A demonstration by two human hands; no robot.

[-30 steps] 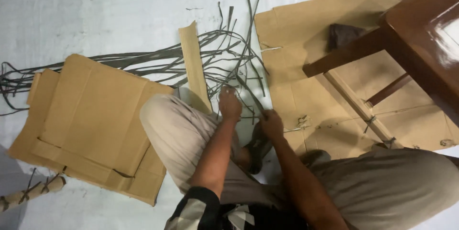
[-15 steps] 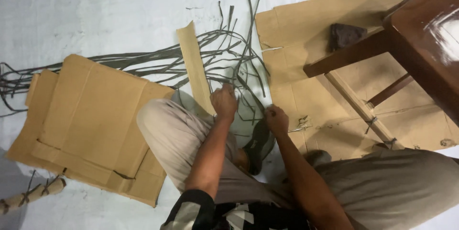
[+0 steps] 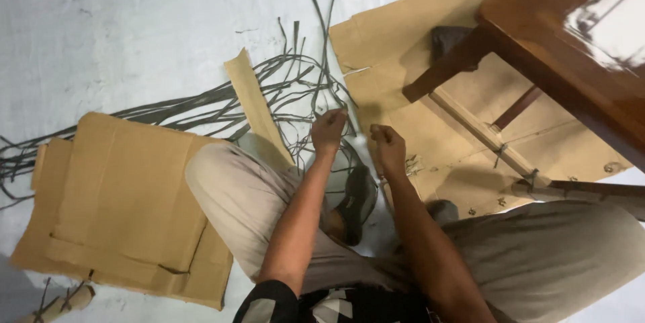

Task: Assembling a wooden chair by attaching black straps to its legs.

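Observation:
I sit on a pale floor with my knees spread. My left hand (image 3: 328, 128) is raised in front of me, fingers pinched on a thin dark strip (image 3: 322, 61) that runs up and away from it. My right hand (image 3: 388, 146) is closed just to its right, apparently pinching a thin strand too. A tangle of long dark grey strips (image 3: 201, 111) fans out on the floor ahead and to the left. A narrow cardboard strip (image 3: 252, 101) lies among them.
Stacked flat cardboard sheets (image 3: 121, 195) lie at the left by my left knee. A large cardboard sheet (image 3: 403, 61) lies at the right under a glossy wooden table (image 3: 571, 34). A dark sandal (image 3: 357, 199) sits between my legs. A tied bundle (image 3: 64, 303) is at bottom left.
Both hands have lifted and moved forward, away from my lap, drawing the thin strip upward. The view has shifted slightly.

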